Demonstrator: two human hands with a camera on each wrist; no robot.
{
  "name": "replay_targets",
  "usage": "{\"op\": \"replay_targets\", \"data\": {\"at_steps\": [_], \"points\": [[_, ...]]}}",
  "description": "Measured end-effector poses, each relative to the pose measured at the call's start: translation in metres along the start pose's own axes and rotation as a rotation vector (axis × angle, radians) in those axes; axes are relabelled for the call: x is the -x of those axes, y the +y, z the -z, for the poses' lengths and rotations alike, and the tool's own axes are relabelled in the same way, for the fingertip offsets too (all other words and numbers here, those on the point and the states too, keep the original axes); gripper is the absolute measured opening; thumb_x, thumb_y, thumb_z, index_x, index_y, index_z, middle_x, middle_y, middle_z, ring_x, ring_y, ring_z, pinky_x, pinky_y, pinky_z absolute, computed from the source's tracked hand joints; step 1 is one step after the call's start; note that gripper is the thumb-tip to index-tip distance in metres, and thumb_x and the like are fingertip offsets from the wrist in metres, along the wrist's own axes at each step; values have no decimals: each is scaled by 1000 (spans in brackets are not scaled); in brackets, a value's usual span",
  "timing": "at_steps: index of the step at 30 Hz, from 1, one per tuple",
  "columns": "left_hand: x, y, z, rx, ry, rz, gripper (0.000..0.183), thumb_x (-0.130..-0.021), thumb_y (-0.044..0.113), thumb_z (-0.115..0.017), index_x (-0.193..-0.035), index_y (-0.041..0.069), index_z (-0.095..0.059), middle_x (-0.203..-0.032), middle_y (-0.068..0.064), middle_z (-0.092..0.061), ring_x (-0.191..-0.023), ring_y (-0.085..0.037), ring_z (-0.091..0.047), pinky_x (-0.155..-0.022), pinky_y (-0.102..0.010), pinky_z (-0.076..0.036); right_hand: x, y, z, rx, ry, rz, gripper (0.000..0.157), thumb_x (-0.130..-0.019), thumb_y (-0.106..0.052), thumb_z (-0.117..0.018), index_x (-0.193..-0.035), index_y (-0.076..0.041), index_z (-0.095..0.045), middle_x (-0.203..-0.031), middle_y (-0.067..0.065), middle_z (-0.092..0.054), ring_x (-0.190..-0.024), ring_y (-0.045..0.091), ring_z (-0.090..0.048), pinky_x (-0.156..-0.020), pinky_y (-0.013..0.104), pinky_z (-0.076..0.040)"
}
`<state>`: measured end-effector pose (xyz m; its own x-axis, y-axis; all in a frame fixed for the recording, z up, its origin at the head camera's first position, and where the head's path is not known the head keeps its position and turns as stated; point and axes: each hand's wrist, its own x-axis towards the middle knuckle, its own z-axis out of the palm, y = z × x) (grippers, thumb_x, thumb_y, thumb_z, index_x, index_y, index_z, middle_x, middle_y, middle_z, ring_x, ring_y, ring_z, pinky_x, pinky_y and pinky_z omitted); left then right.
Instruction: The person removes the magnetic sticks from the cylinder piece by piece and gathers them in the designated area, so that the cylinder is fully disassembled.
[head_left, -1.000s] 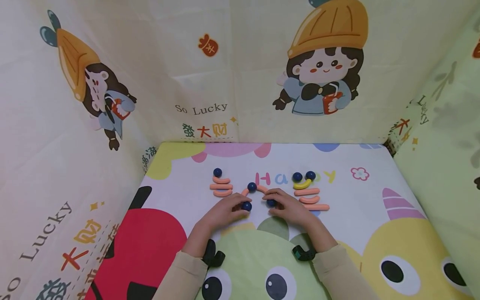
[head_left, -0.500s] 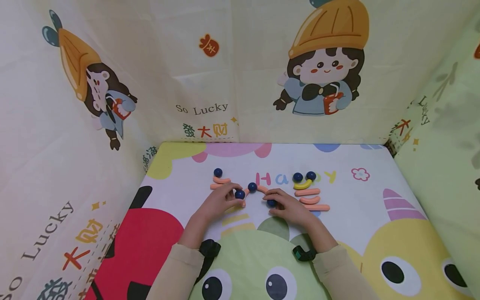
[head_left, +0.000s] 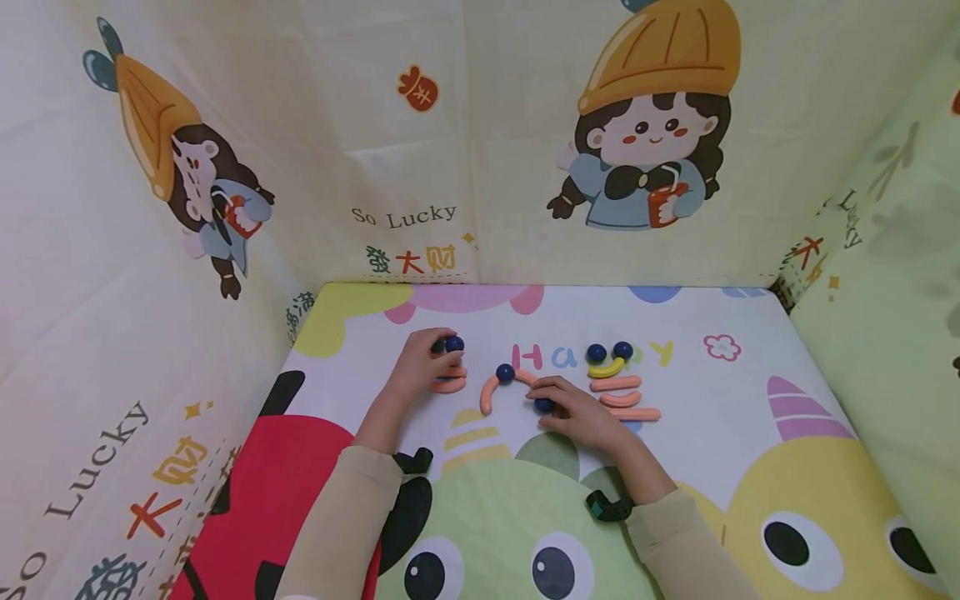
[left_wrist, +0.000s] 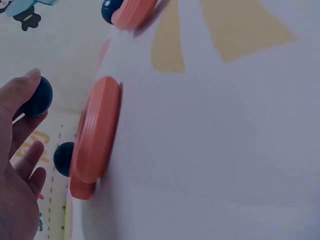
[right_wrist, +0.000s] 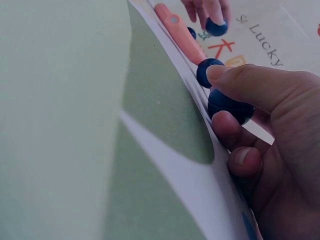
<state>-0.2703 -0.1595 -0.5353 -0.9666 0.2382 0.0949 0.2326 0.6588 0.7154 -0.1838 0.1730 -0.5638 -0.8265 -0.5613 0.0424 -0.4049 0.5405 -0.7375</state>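
My left hand [head_left: 422, 360] pinches a dark blue ball [left_wrist: 41, 97] between thumb and fingertips, over a stack of salmon-pink rods [head_left: 450, 385] that it partly covers. A second blue ball [left_wrist: 63, 159] sits at the far end of that stack. In the middle, a blue ball [head_left: 506, 373] joins two curved pink rods, the left one [head_left: 487, 395] in full sight. My right hand [head_left: 576, 414] lies at the lower end of the other curved rod [head_left: 525, 377], its thumb and fingers around a blue ball [right_wrist: 231, 107].
Right of the right hand, two blue balls [head_left: 596, 354] stand above a yellow curved piece [head_left: 606, 368], with straight and curved pink rods [head_left: 615, 384] below. The patterned tabletop [head_left: 675, 442] ends at cloth walls [head_left: 510, 167] at the back and sides.
My left hand has carried its blue ball from the lower end of the left curved rod up and left to the left stack. The right hand has stayed in place.
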Motion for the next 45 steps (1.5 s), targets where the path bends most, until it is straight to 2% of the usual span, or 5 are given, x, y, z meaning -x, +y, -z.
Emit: {"op": "replay_targets", "data": {"at_steps": [8,15,32,38,45], "points": [[-17,-5,-5,-90,-16,110,45,-91,48,-67,-132,30,-61,-137,-2,-56,-136,-27,-40,-114,-53,-32,0,2,0,8,8,15,41,-95,-29,-67,-135,-27,-59,-142,-13,-45,-133,13,-46,-107,43,-44],[-25,-10,-10,-117,-43,159,44,-90,47,-68,-130,29,-61,-136,-4,-58,-129,-29,-47,-111,-52,-37,0,2,-1,-2,5,8,40,-95,-28,-67,-135,-27,-59,-143,-13,-45,-134,14,-45,-108,44,-43],[-27,-11,-10,-245,-100,114,48,-94,43,-65,-138,26,-57,-146,-6,-51,-137,-31,-42,-114,-55,-30,0,1,0,4,9,2,40,-95,-28,-67,-135,-29,-59,-144,-13,-44,-135,14,-45,-107,44,-44],[-19,-7,-4,-189,20,84,45,-95,41,-64,-136,25,-59,-156,-4,-35,-147,-32,-26,-119,-56,-20,0,1,0,2,9,3,40,-96,-28,-66,-135,-27,-59,-144,-13,-45,-134,14,-45,-107,44,-44],[7,8,-8,-227,253,23,28,-97,34,-61,-117,16,-70,-140,-9,-51,-135,-33,-40,-114,-53,-28,0,2,0,4,2,2,40,-96,-30,-66,-135,-27,-59,-143,-13,-45,-133,13,-46,-107,42,-44]]}}
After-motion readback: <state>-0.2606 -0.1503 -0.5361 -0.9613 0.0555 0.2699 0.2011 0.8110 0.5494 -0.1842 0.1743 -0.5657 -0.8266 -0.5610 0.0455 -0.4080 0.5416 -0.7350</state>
